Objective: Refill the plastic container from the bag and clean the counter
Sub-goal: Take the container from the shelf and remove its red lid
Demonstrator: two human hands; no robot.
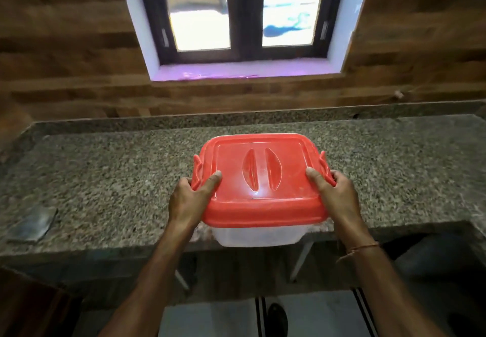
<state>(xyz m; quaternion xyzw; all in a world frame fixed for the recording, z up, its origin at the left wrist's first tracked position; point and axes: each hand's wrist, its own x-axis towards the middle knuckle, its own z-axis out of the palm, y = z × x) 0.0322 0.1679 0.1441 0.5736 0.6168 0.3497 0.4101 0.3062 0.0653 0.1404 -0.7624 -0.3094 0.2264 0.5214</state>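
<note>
A clear plastic container [259, 236] with a red lid [260, 176] hangs in the air over the front edge of the granite counter [118, 173]. My left hand [193, 197] grips its left side, thumb on the lid beside the left clip. My right hand [334, 194] grips the right side the same way, thumb on top by the right clip. The lid is on the box. No bag is in view.
A grey folded cloth [33, 225] lies near the counter's front left edge. A window [244, 21] with a sill sits in the wood-panelled wall behind. Below the counter are metal legs [302, 260] and a tiled floor.
</note>
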